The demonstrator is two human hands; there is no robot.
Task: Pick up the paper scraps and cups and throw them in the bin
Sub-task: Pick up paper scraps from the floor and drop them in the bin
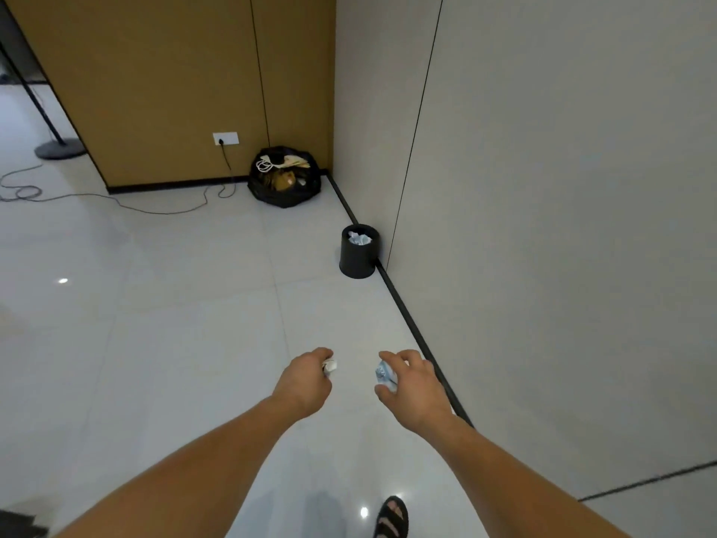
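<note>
Glossy white tiled floor (pixel 155 304). Pale grey wall (pixel 543 227) on right. Black round plastic bin (pixel 357 260) against wall, ahead, paper inside. Left hand (pixel 306 378) curled round white crumpled paper scrap (pixel 331 367). Right hand (pixel 413 382) grips blue-white crumpled paper wad (pixel 384 375) between thumb and fingers. Both well short of bin.

glossy white tiled floor (pixel 174 304), tan wood panels (pixel 174 71), grey wall (pixel 562 188)

Full blk bag (pixel 284 180) in corner, wall socket (pixel 225 138) w/ cable (pixel 167 213), stand base (pixel 60 148)
</note>
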